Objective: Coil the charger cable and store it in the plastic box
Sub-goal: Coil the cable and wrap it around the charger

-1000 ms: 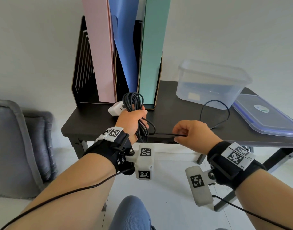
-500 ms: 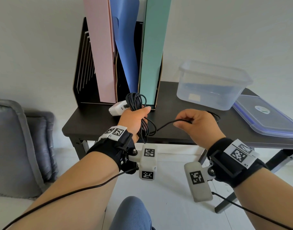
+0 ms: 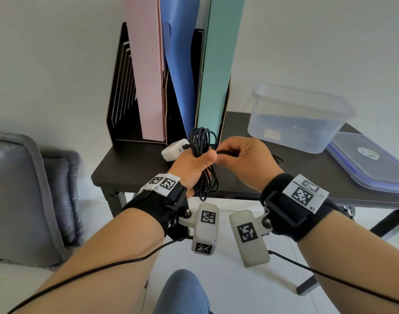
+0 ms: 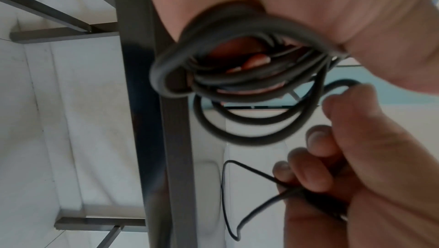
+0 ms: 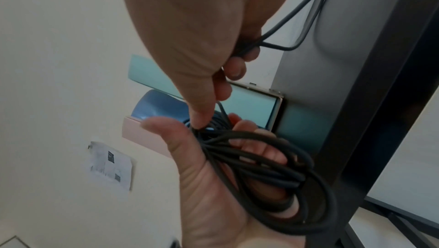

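Plastic box (image 3: pixel 300 118) on table (image 3: pixel 135 168), lid (image 3: pixel 370 164) right, file rack (image 3: pixel 124 91) left

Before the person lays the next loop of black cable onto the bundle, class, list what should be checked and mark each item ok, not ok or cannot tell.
1. Left hand grips the coiled black charger cable firmly: ok.
2. Right hand pinches the loose strand beside the coil: ok.
3. White charger plug stays attached to the cable and rests on the dark table: ok.
4. Clear plastic box stands open, its blue-rimmed lid lying beside it: ok.
5. Loose cable left to wind is free of knots: cannot tell.
6. Coil loops are even in size: not ok, some hang lower.
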